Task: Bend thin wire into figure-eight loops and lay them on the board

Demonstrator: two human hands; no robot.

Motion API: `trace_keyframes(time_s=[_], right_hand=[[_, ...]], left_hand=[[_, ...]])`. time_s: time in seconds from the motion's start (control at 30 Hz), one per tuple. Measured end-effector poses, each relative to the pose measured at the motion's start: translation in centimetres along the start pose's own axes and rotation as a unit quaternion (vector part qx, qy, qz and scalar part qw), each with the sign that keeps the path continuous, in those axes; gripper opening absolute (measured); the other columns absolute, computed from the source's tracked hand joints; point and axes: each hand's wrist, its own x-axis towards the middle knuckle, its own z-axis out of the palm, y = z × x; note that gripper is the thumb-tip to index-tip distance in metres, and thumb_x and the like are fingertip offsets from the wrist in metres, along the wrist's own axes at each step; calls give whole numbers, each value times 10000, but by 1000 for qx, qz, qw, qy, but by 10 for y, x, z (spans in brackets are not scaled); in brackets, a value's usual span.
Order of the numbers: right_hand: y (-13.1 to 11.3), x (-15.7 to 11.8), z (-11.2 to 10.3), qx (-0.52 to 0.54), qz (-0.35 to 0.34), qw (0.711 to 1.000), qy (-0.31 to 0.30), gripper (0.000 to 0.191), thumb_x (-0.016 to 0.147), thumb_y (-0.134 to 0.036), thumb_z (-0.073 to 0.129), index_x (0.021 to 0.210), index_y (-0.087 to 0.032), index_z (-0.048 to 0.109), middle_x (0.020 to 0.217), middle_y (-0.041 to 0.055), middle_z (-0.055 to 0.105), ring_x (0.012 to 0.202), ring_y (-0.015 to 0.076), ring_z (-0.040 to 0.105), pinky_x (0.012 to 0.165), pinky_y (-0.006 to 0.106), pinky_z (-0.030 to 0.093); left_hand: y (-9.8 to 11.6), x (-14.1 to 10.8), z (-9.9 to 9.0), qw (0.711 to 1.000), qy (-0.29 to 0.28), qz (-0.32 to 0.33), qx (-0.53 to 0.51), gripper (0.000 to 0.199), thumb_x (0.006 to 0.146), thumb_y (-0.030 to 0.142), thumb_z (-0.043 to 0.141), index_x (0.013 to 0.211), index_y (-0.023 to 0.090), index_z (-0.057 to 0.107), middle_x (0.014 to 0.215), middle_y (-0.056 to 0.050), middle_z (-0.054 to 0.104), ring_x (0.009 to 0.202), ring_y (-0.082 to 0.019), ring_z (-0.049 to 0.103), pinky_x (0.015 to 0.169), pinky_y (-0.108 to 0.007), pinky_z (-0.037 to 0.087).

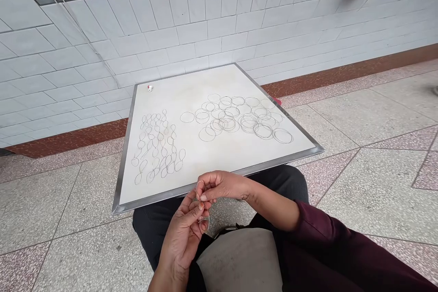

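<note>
My left hand (pixel 181 237) and my right hand (pixel 221 185) meet above the near edge of the board, pinching a thin wire loop (pixel 204 220) between their fingertips. The white metal-framed board (pixel 205 84) rests across my lap, just beyond my hands. On its right half lie several round wire rings (pixel 236 118), many overlapping. Several twisted figure-eight wire loops (pixel 158 146) lie tangled on its left half. A small white-and-red object (pixel 150 88) sits near the board's far left corner.
A cloth apron or bag (pixel 239 260) covers my lap below my hands, with dark trousers (pixel 287 182) under the board. A white tiled wall (pixel 171 41) with a brown base runs behind the board. Speckled tile flooring (pixel 376 182) spreads on both sides.
</note>
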Motion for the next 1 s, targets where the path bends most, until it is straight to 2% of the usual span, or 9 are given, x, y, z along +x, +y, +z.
trace_keyframes(time_s=[0.13,0.23,0.33,0.6,0.73,0.87,1.0], right_hand=[[4,1,2,-14,-12,1000,23,194,831,-311,728,893,-142,655,709,-11,647,644,92,586,612,224,410],[7,4,3,-29,-19,999,40,188,840,-316,714,907,-151,655,715,-11,642,655,102,588,621,231,427],[10,5,4,-40,-18,998,51,213,831,-343,723,904,-154,655,745,-4,646,669,106,587,630,236,440],[12,4,-1,-43,-42,996,59,237,835,-364,730,922,-153,665,785,-3,636,669,91,525,652,233,425],[11,3,-1,-34,-47,997,44,225,840,-352,727,921,-152,667,790,-4,632,688,91,545,657,228,425],[11,3,0,-8,-37,999,30,226,825,-349,740,913,-154,667,816,7,647,746,109,597,702,246,458],[13,2,0,6,-42,999,25,224,819,-341,746,907,-151,667,796,1,646,740,110,614,745,273,486]], left_hand=[[2,-5,5,990,21,100,101,754,686,225,857,1357,180,516,770,-35,728,633,-125,607,532,-201,411],[0,-4,5,969,45,179,165,804,712,269,839,1413,194,454,707,-6,709,620,-144,605,536,-220,419],[-3,-2,3,960,55,212,174,810,702,273,839,1412,209,456,676,14,695,595,-151,606,532,-230,423],[2,-6,6,976,43,187,98,717,720,284,830,1354,181,510,747,2,697,621,-130,619,635,-261,505],[4,-2,1,993,25,114,35,668,659,138,862,1266,169,586,729,13,686,613,-102,626,615,-210,520],[4,2,-6,999,7,36,-23,544,669,39,826,1164,158,637,790,-9,705,610,-78,635,615,-174,541],[2,2,-8,999,-8,16,-32,521,707,21,799,1178,153,622,843,-25,711,610,-69,640,609,-164,551]])
